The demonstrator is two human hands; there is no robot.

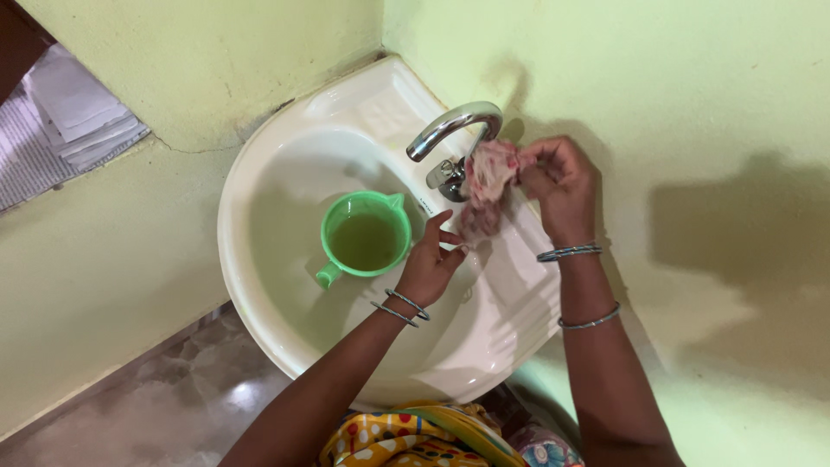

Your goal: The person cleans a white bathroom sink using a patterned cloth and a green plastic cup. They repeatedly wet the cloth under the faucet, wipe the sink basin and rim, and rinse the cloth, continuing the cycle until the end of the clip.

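A pink, crumpled cloth (487, 186) hangs stretched behind the neck of a chrome tap (450, 128) on a white washbasin (259, 285). My right hand (558, 186) pinches the cloth's upper end beside the tap. My left hand (432, 264) grips its lower end above the basin rim. A green plastic mug (365, 235) with yellowish water stands in the bowl, just left of my left hand. Both wrists carry thin metal bangles.
The basin is fixed in a corner of pale green walls (692, 112). A marbled floor (147, 406) shows at the lower left. Stacked papers (69, 112) lie past a wall edge at the upper left. My patterned yellow garment (406, 437) touches the basin's front.
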